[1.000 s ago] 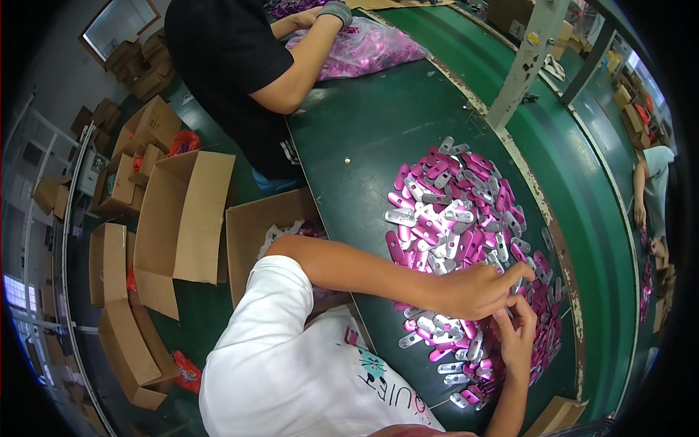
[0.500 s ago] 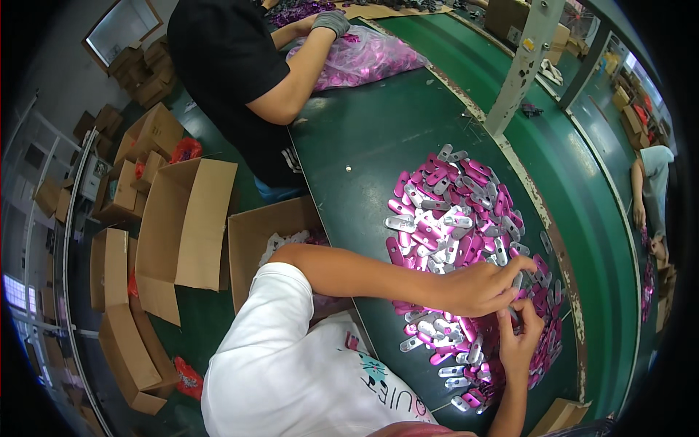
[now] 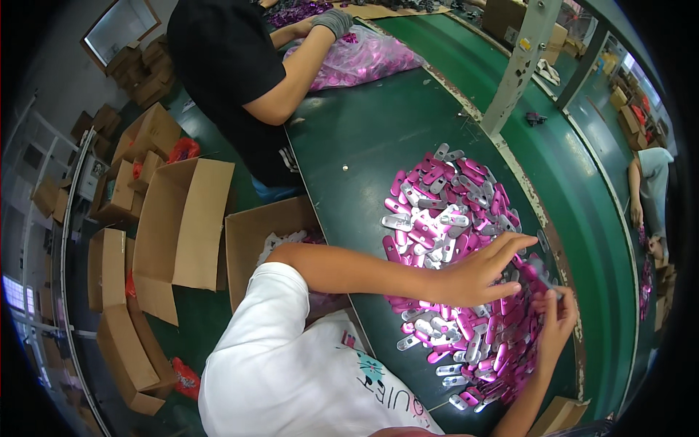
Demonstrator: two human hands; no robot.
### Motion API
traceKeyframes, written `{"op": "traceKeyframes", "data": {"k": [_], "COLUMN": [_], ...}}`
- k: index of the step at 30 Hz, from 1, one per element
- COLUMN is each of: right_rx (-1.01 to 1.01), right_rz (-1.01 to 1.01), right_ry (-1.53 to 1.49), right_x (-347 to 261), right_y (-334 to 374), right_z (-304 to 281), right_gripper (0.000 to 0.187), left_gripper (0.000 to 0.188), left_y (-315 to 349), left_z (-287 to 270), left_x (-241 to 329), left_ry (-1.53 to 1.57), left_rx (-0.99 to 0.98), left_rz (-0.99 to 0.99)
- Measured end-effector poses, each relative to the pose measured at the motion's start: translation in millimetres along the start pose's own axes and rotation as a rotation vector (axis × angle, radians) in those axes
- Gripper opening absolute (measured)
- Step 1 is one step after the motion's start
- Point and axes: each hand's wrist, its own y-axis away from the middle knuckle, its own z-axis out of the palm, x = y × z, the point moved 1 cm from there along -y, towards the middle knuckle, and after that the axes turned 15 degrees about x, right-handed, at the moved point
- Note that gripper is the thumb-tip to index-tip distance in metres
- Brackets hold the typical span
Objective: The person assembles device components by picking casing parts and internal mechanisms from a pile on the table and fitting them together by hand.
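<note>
A large pile of small elongated, round-ended metal shells, magenta on one face and silver on the other, lies on the dark green table. Over its right part, my left hand is open, thumb and fingers apart and nothing seen in them. Just beyond, at the pile's right edge, my right hand pinches a shell between thumb and fingertips. Motion blurs the spot between the hands, so how far that shell extends is unclear.
A green conveyor belt runs along the right, past a metal post; a small dark part rides on it. Across the table a co-worker's gloved hand touches a clear bag of pink parts. Open cartons stand left.
My left hand has opened its pinch and its fingers have spread. My right hand has moved right and away from it, toward the belt. The dark part has travelled nearer along the belt.
</note>
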Motion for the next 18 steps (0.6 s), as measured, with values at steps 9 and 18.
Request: {"op": "traceKeyframes", "data": {"k": [9, 18], "right_rx": [0.539, 0.556], "right_rz": [-0.323, 0.038], "right_ry": [1.142, 1.522], "right_x": [206.2, 381.4], "right_y": [-225.4, -322.3], "right_z": [-185.6, -375.6], "right_gripper": [0.032, 0.051], "left_gripper": [0.014, 0.012], "left_y": [-0.3, -6.0], "left_z": [1.2, -16.8], "left_x": [-0.5, -8.2], "left_ry": [-0.41, -0.44], "left_rx": [0.025, 0.091], "left_rz": [0.441, 0.39]}}
